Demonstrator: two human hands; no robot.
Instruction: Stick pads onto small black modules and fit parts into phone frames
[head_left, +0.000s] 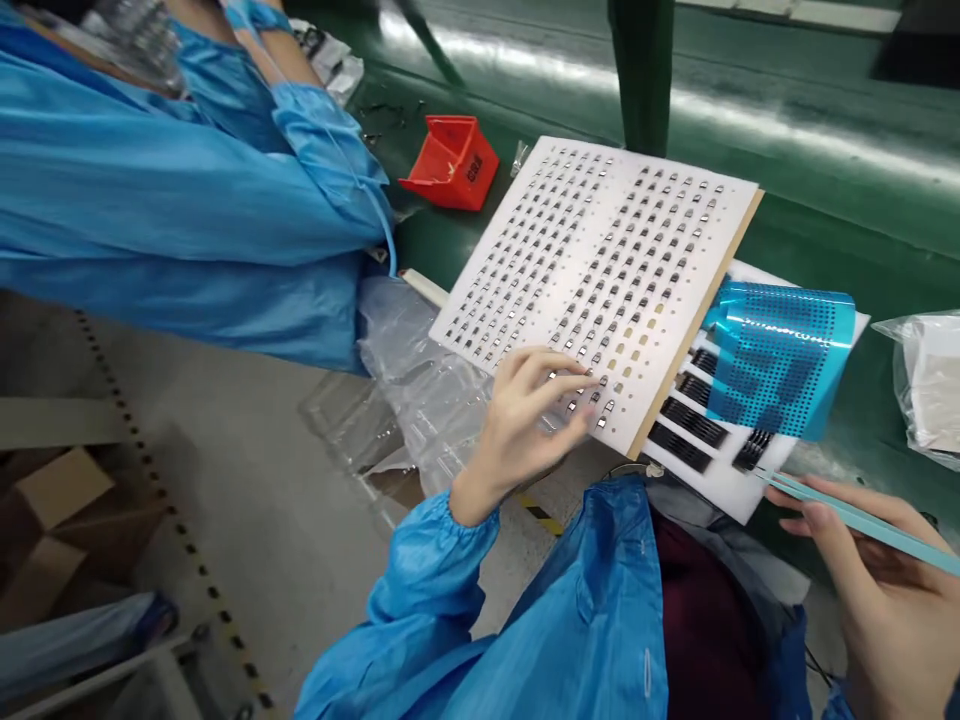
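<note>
My left hand (529, 415) rests over the near edge of a white board (592, 215) with rows of small dark metal pieces. Its thumb and fingers are apart, fingertips close to the pieces; nothing shows in its grasp. Held in my right hand (877, 570) is a pair of light-blue tweezers (862, 515). The tweezers' tips reach a small bundle of black strips (752, 450) on a white sheet (724, 485) beside the board. More black strips (694, 421) lie there in groups. A curled blue perforated film (784, 360) covers part of that sheet.
A red bin (454, 165) stands beyond the board on the green bench (525, 90). Clear plastic packaging (420, 370) lies left of the board. A co-worker in blue sleeves (225, 200) is at the left. At the right edge sits a clear bag (930, 380).
</note>
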